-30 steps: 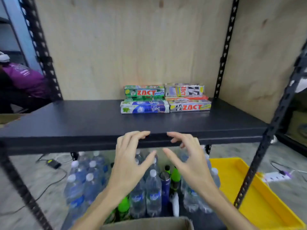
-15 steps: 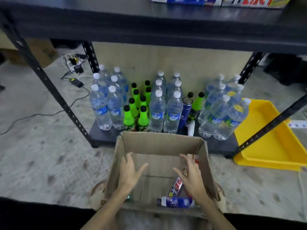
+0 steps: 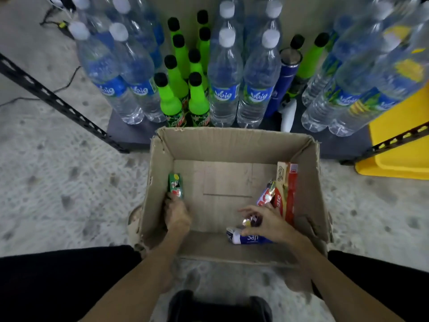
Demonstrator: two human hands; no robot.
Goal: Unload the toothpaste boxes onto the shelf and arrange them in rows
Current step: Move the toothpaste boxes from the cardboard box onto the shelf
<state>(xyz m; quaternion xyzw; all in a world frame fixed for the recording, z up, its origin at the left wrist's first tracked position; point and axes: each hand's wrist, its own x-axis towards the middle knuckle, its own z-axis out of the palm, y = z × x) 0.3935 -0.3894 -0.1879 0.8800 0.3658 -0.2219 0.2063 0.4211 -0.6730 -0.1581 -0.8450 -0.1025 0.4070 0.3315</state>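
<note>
- An open cardboard box (image 3: 234,145) sits on the rough concrete floor (image 3: 58,182), directly in front of the bottom shelf (image 3: 130,135) of a black metal rack.
- Both bare hands are down inside the box.
- The left hand (image 3: 177,214) is at the box's left wall, its fingertips touching the near end of a green toothpaste box (image 3: 175,185) that lies along that wall. The fingers curl toward it, but whether they have actually closed around it cannot be told from this angle.
- The right hand (image 3: 264,223) is at the right side of the box floor, fingers spread fairly wide over a small shiny pack (image 3: 251,221), which it touches with the fingertips; a firm hold is not visible.
- Just under and nearer than that hand lies a blue-and-white toothpaste box (image 3: 248,238), flat against the box's near wall.
- Against the right wall stands a red Colgate toothpaste box (image 3: 290,191) on its long edge, with a tan carton (image 3: 282,182) pressed beside it and a red-and-white foil-looking pack (image 3: 267,194) leaning on them.
- The middle of the box floor is bare cardboard.
- On the bottom shelf behind the box stand clear water bottles (image 3: 224,89) with blue labels, a cluster of green soda bottles (image 3: 171,98) with black caps between them, and a dark blue can (image 3: 284,82) further right.
- A yellow plastic tray (image 3: 399,147) rests on the floor at the right edge, beside the rack's post.
- Black cables (image 3: 67,82) trail across the floor at the upper left.
</note>
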